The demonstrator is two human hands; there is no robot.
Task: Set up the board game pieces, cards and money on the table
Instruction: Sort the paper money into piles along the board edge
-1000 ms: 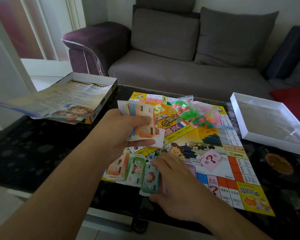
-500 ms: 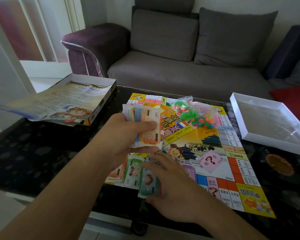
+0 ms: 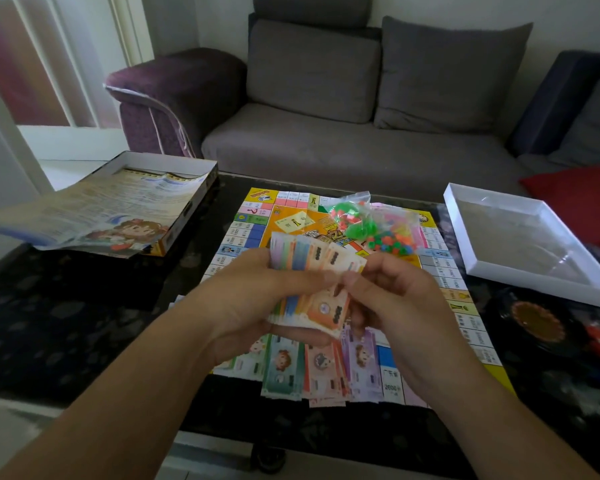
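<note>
Money first: our left hand [image 3: 253,299] curls round a fanned wad of play notes [image 3: 312,271], spread so each value shows, while our right hand [image 3: 392,299] pinches the orange top note at the wad's three o'clock edge, likely to peel it off. Sorted note piles [image 3: 319,368] lie at the board's [image 3: 447,271] six o'clock edge; the bag of pieces [image 3: 378,223] waits at twelve.

Glossy dark table [image 3: 84,323]. On it, glossy printed card board [image 3: 440,271]; thin matt paper notes [image 3: 312,261]; clear crinkled plastic bag [image 3: 378,220]. Beyond table, matt woven cloth sofa [image 3: 326,140].
</note>
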